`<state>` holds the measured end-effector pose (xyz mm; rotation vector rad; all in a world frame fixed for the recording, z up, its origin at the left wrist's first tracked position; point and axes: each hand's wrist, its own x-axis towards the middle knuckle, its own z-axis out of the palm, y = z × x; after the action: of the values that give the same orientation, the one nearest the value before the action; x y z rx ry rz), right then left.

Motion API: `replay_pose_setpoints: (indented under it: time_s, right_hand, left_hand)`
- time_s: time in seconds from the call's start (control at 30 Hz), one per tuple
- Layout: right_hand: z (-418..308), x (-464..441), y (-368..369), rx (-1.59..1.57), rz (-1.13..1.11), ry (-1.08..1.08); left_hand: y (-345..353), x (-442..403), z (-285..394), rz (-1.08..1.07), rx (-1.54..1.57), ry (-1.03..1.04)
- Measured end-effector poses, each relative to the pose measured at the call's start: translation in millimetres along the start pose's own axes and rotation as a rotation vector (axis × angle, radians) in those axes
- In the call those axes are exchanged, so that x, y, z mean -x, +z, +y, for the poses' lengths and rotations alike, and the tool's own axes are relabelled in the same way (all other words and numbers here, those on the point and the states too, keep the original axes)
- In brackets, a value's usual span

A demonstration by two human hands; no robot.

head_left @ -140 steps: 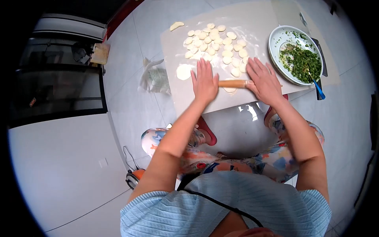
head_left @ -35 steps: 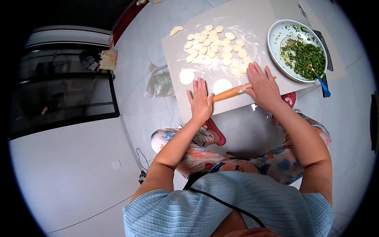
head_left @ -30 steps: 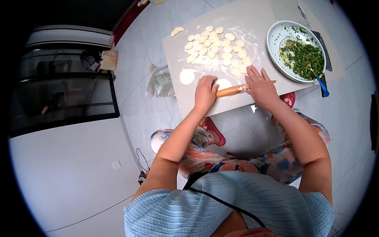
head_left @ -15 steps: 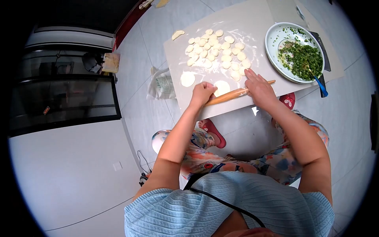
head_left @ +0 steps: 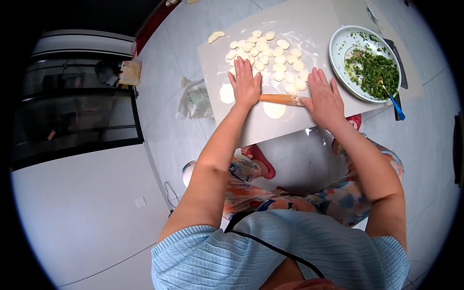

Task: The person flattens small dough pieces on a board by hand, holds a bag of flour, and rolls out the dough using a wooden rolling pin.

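Note:
A wooden rolling pin [head_left: 279, 99] lies crosswise near the front of the board, above a flat round dough wrapper [head_left: 274, 111]. On its left end rests my left hand [head_left: 247, 83], flat, fingers stretched away from me. My right hand [head_left: 326, 100] presses its right end with the palm, fingers extended and the thumb along the pin. Beside my left wrist is a second rolled wrapper [head_left: 226, 94]. Several small dough pieces [head_left: 280, 60] lie in loose flour beyond the pin, some close to my fingertips. One folded dumpling [head_left: 216, 36] sits near the board's far left edge.
At the right stands a white bowl [head_left: 333, 67] of chopped green filling [head_left: 374, 75], with a blue-handled utensil [head_left: 398, 109] leaning out. A dark flat blade-like object [head_left: 399, 65] lies partly behind the bowl. A plastic bag [head_left: 195, 100] is left of the board.
My left hand has let go of the wrapper's edge and moved onto the pin's left end, opening flat. The pin has rolled away from me to the wrapper's far side.

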<state>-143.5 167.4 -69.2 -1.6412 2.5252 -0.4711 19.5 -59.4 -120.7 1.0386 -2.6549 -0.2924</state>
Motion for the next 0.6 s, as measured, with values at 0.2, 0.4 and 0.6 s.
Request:
replay_pose_setpoints:
  time_s: [0.2, 0.4, 0.6]
  right_hand:
    - [2, 16, -4, 0.015, -0.123, -0.104]
    - [19, 26, 2, -0.019, -0.125, 0.022]
    - [29, 1, 7, -0.096, -0.067, 0.190]
  left_hand:
    - [-22, 90, -5, -0.170, -0.108, 0.086]
    - [-27, 71, 44, -0.146, -0.124, 0.148]
    - [14, -40, 42, -0.005, -0.033, 0.089]
